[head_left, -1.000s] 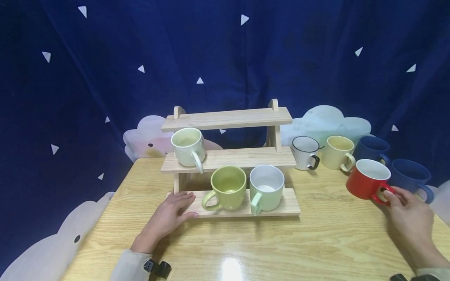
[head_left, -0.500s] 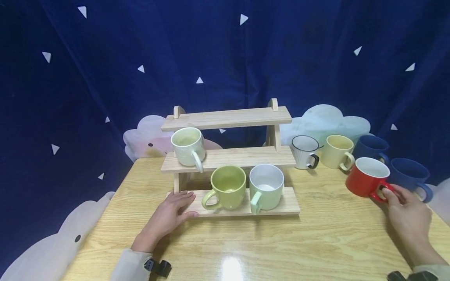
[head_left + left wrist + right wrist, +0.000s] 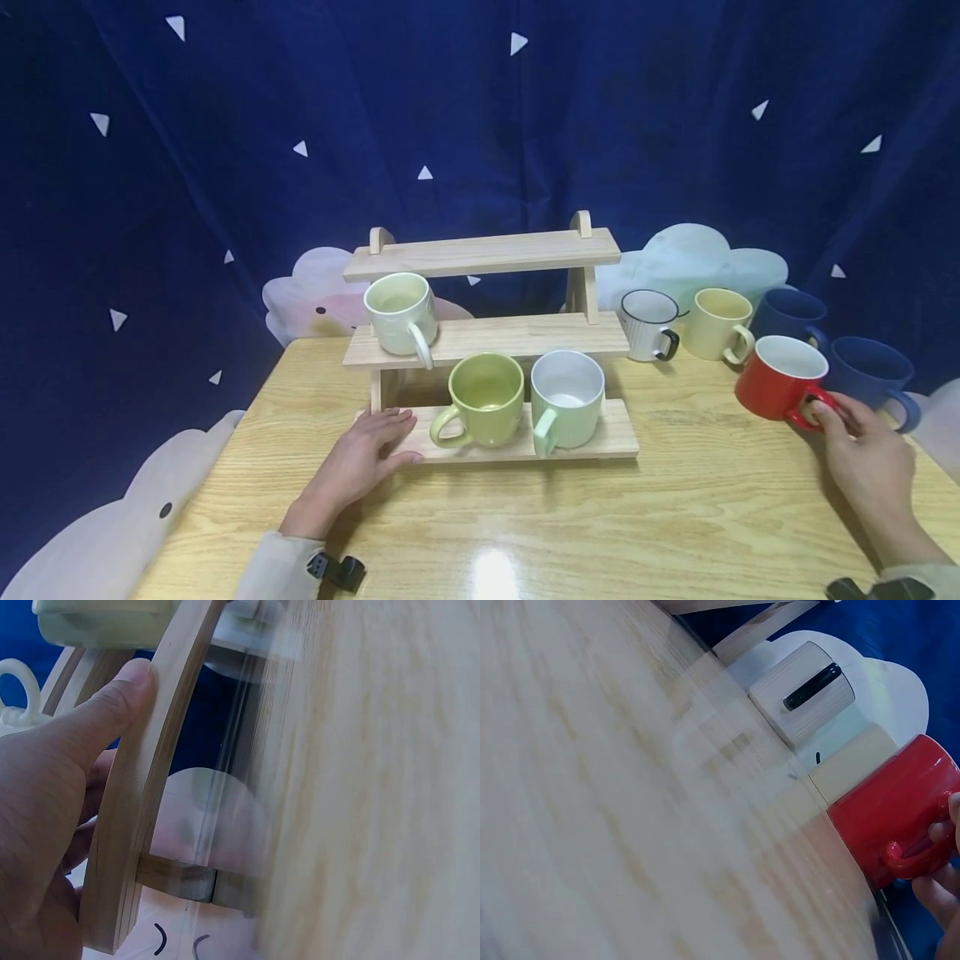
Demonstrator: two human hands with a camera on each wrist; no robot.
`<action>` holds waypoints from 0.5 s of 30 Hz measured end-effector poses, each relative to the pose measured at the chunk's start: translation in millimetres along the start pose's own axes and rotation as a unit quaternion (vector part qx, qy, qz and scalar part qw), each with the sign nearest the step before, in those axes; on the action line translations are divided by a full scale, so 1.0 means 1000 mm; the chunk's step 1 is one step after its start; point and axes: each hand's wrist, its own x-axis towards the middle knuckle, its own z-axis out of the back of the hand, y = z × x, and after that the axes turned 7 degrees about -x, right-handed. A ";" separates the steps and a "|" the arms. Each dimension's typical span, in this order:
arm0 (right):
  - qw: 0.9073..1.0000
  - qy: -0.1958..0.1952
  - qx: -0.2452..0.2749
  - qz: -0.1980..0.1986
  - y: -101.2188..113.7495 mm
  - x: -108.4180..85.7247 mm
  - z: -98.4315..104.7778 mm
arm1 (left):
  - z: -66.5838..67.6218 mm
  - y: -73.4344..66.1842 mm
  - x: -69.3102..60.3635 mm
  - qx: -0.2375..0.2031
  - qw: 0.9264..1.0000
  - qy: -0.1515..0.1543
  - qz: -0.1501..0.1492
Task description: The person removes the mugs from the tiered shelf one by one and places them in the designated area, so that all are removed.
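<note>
My left hand (image 3: 356,458) rests at the left end of the lowest board of a wooden three-tier shelf (image 3: 480,337). Its fingers lie over the top and its thumb (image 3: 124,690) is against the front edge. At the right, my right hand (image 3: 873,454) pinches the handle of a red mug (image 3: 776,387) with a white inside. The mug stays upright; I cannot tell whether its base touches the table. On the lowest board stand an olive-green mug (image 3: 487,408) and a pale mint mug (image 3: 573,417). A pale green mug (image 3: 401,321) occupies the middle board's left end.
Behind the red mug are a white ribbed mug (image 3: 645,333) with a black handle, a pale yellow mug (image 3: 712,333) and two dark blue mugs, one at the back (image 3: 787,308), one nearer (image 3: 870,367). A dark blue curtain (image 3: 480,108) hangs behind the wooden table (image 3: 637,525).
</note>
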 end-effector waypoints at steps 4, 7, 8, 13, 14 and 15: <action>1.000 0.008 0.000 0.003 0.002 0.000 0.000 | 0.000 0.000 0.000 0.001 1.000 -0.001 0.001; 1.000 0.016 0.000 0.005 0.003 -0.001 0.000 | 0.000 0.000 0.000 0.000 1.000 0.000 0.002; 1.000 0.017 0.000 0.008 0.003 -0.001 0.001 | 0.000 0.000 0.000 -0.001 1.000 0.002 0.004; 0.999 0.026 -0.003 0.038 0.002 -0.002 0.005 | 0.000 0.000 0.000 -0.003 1.000 0.005 0.006; 0.999 0.028 -0.006 0.046 0.002 -0.001 0.006 | 0.000 0.000 0.000 -0.003 1.000 0.005 0.006; 0.998 0.031 -0.008 0.052 0.002 -0.001 0.007 | 0.000 0.000 0.000 -0.003 1.000 0.003 0.005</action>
